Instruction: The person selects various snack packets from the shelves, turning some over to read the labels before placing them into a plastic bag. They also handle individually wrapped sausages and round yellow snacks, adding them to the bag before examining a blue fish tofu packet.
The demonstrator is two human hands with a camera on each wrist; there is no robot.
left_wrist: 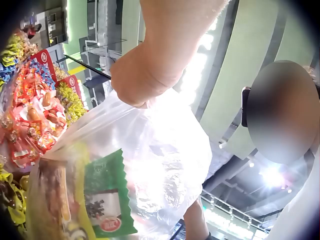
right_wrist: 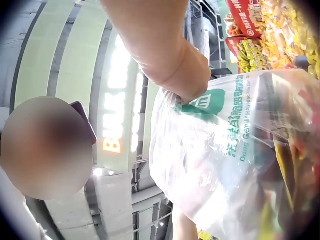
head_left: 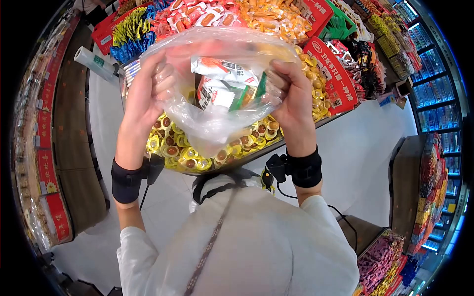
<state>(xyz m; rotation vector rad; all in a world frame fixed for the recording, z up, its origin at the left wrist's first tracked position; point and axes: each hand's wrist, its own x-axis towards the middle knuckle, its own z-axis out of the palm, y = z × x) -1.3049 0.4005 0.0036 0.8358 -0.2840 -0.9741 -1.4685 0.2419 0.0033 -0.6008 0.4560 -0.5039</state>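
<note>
A clear plastic bag (head_left: 212,130) hangs between both hands, its mouth spread toward the head camera. My left hand (head_left: 152,86) grips the bag's rim on one side, fingers curled into the film. On the opposite side my right hand (head_left: 292,91) holds the rim in a fist. Inside lie several snack packets: a white one with orange print (head_left: 224,69), a white one with dark lettering (head_left: 213,94), and a green-edged packet (left_wrist: 107,195) seen through the film in the left wrist view. Green print (right_wrist: 235,117) marks the bag's outside in the right wrist view.
Below and behind the bag stands a bulk bin of yellow-wrapped snacks (head_left: 190,158). Red-wrapped (head_left: 202,15) and orange-wrapped snacks (head_left: 276,19) fill bins farther back, with red signs (head_left: 330,74) between. A roll of bags (head_left: 96,63) is at the left. Shelves (head_left: 434,84) line the right.
</note>
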